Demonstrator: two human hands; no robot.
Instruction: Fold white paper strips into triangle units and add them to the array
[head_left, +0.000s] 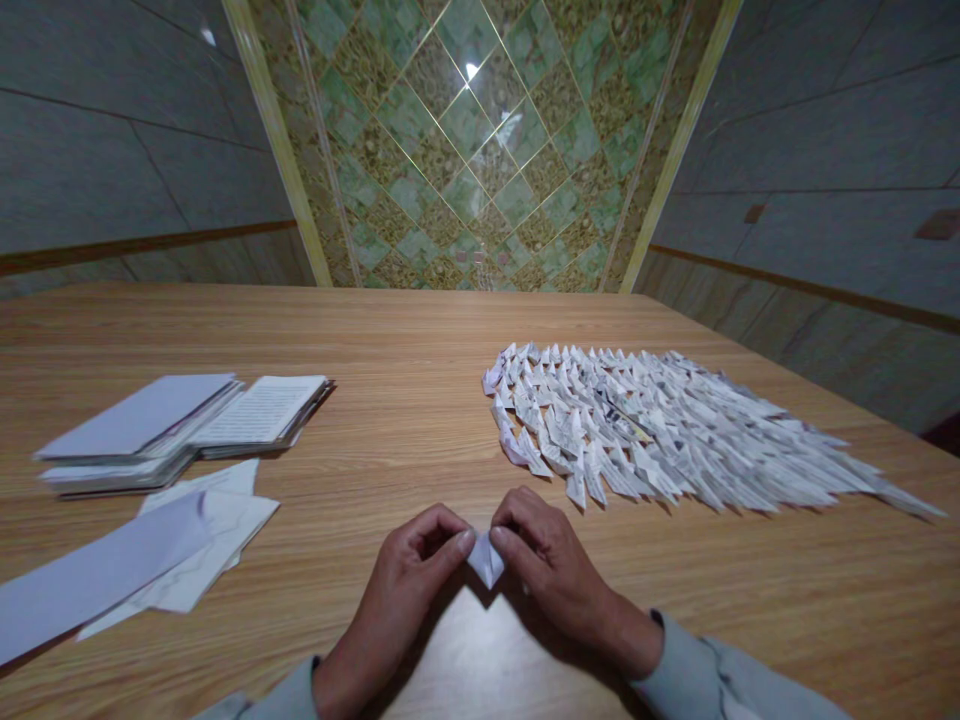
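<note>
A small folded piece of white paper (486, 562) is held just above the table at the front middle, its lower end pointing toward me. My left hand (411, 572) pinches its left corner between thumb and fingers. On the opposite corner, my right hand (553, 562) has the same kind of pinch. Both thumbs face me, and the fingertips behind the paper are partly hidden. Beyond my right hand lie many folded paper boats (622, 425), set close together in rows.
On the left of the wooden table (405, 400) sit a stack of white paper (142, 415) and a pile of printed sheets (262, 412). Loose sheets (127, 570) overlap in front of them. A green patterned wall (480, 150) stands behind the far edge.
</note>
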